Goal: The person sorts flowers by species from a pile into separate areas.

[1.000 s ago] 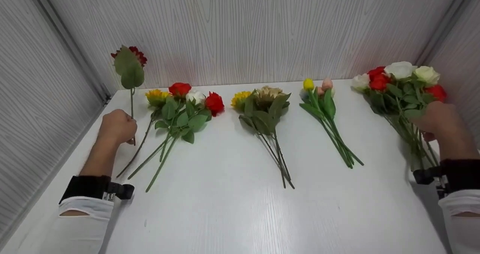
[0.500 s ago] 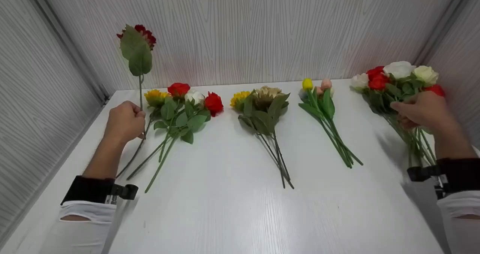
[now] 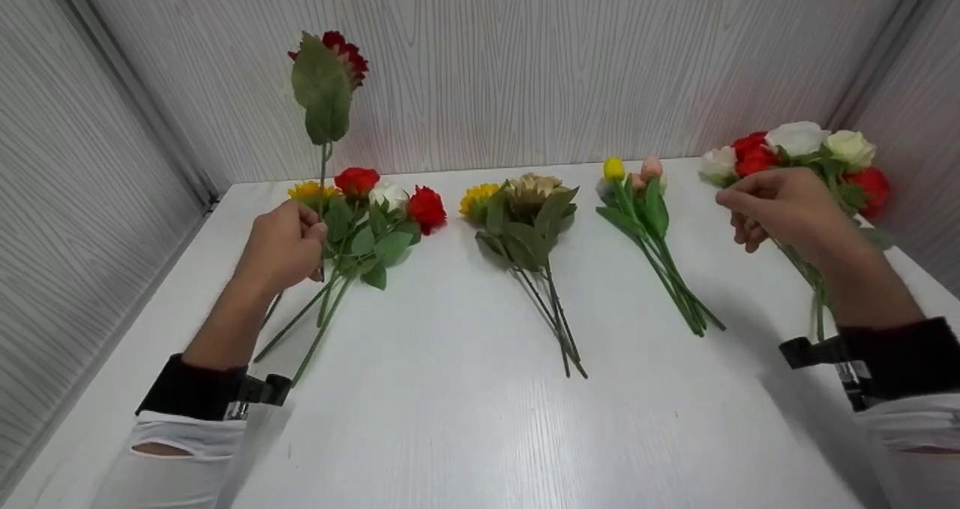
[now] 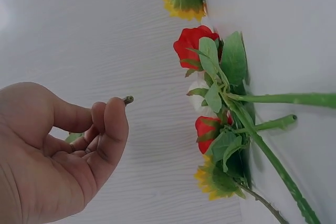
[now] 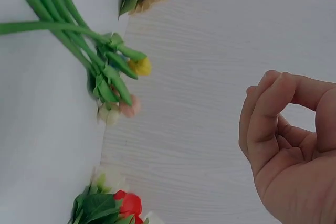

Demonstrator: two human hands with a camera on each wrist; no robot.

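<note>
My left hand [image 3: 285, 246] pinches the thin stem of a dark red flower [image 3: 346, 58], which stands upright with its large leaves towards me. In the left wrist view, the cut stem end [image 4: 129, 99] pokes out past the thumb and fingertips of that left hand [image 4: 68, 156]; its bloom is out of sight. Behind the left hand lies a bunch with a red rose [image 3: 427, 209] and a sunflower [image 3: 311, 192]. My right hand [image 3: 787, 209] hovers in front of a rose bouquet [image 3: 799, 140], fingers curled and thumb meeting them, with nothing between.
Tulips [image 3: 652, 216] lie right of centre on the white table [image 3: 450, 419]. In the middle lies a bunch with a beige flower [image 3: 536, 194] and another sunflower [image 3: 480, 201]. A wood-grain back wall [image 3: 525, 66] rises behind the flowers, with side walls at left and right.
My left hand has moved right and up with the dark red flower, now before the left bunch. My right hand has come away from the rose bouquet's stems, leftward and up.
</note>
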